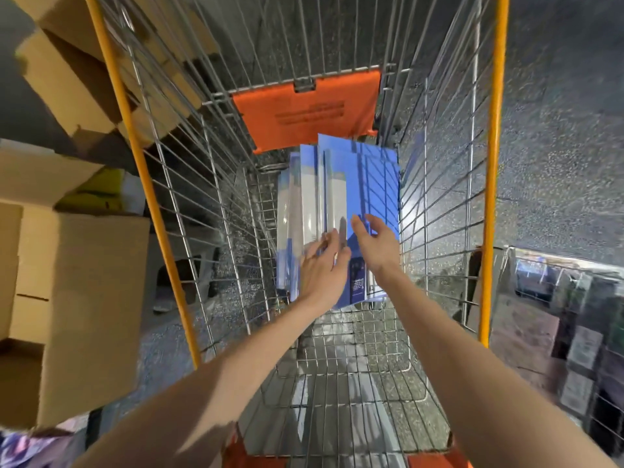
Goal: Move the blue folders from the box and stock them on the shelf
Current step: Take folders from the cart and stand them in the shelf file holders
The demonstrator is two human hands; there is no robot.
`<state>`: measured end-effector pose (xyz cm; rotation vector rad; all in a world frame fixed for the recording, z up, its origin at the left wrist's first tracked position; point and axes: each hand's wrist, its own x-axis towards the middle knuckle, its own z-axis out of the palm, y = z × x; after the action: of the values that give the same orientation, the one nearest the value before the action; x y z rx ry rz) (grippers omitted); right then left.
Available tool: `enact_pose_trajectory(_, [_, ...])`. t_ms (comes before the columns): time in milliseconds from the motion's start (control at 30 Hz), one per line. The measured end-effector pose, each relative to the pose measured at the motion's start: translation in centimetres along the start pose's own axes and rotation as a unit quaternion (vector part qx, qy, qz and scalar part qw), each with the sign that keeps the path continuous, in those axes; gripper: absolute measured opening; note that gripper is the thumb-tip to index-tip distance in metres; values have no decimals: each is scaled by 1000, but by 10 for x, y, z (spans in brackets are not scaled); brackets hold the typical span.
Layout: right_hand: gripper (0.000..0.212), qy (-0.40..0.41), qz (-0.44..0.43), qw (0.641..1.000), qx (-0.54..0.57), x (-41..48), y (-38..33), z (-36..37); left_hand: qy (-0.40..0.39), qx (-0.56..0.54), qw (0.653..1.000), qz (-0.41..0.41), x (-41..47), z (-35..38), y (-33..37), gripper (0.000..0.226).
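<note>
blue folders [368,184] lie in a loose stack on the wire bottom of a shopping cart [216,184], toward its far end, just below an orange flap [304,119] that hangs from the end wall; the stack is fanned, with several glossy clear-wrapped packs overlapping on the left and a plain blue cover showing on the right, close to the right wire wall; a dark label shows on the near end of one pack, too blurred to read.

both bare arms reach down into the cart from the near edge; the left hand [322,270] lies on the near left part of the stack, its fingers [320,246] fairly straight and close together, resting flat on the clear wrap, thumb out to the right; whether the thumb hooks under an edge cannot be told; the right hand [376,246] is over the blue cover just beside the left hand, fingers [359,222] loosely spread and slightly bent, holding nothing; whether they touch the cover is unclear.

orange rails [493,163] run along the top of the cart on both sides; brown cardboard boxes [77,298] stand stacked outside the left wall, some with open flaps; a speckled grey floor [557,130] shows through the wire and to the right; at the right edge stands another wire basket [557,315], its contents blurred.
</note>
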<state>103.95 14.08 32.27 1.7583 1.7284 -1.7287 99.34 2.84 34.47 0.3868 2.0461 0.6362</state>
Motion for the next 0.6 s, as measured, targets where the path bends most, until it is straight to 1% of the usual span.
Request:
enact_pose_trajectory(33, [62, 1, -4, 1000, -4, 4, -2, -1, -5, -38, 999, 1, -1, 0, 4, 49])
enact_pose_trajectory(67, [67, 8, -7, 1000, -6, 6, -4, -2, -22, -98, 995, -5, -4, -2, 9, 47])
enact_pose_trajectory(133, [77, 20, -11, 1000, -3, 10, -7, -8, -65, -255, 965, -14, -7, -8, 17, 39])
enact_pose_trajectory(167, [79, 18, -15, 1000, 0, 13, -9, -12, -68, -311, 948, -14, -7, -10, 20, 34])
enact_pose_trajectory(200, [80, 13, -18, 1000, 1, 13, -10, -16, -50, -338, 940, -12, -4, -14, 21, 30])
enact_pose_trajectory(233, [80, 6, -20, 1000, 0, 14, -11, -20, -15, -340, 940, -15, 0, -16, 21, 27])
enact_pose_trajectory(300, [75, -12, -21, 1000, 4, 13, -12, -28, 50, -309, 949, -37, 12, -18, 17, 27])
enact_pose_trajectory(333, [69, -21, -20, 1000, 9, 12, -12, -29, 54, -288, 955, -52, 17, -19, 13, 35])
enact_pose_trajectory(367, [57, -29, -22, 999, 14, 12, -11, -32, 43, -279, 956, -75, 23, -19, 12, 46])
enact_pose_trajectory(433, [35, -36, -31, 999, 15, 10, -8, -36, 17, -296, 946, -127, 33, -19, 10, 59])
enact_pose_trajectory(467, [31, -34, -37, 999, 14, 10, -7, -39, 15, -310, 940, -143, 37, -20, 10, 60])
enact_pose_trajectory(500, [31, -31, -39, 999, 19, 11, -4, -40, 19, -324, 934, -150, 41, -22, 8, 59])
enact_pose_trajectory(567, [42, -19, -35, 999, 34, 12, -3, -43, 15, -339, 929, -145, 43, -24, 9, 54])
enact_pose_trajectory(600, [47, -4, -30, 999, 45, 11, -4, -43, -1, -345, 928, -143, 42, -26, 12, 52])
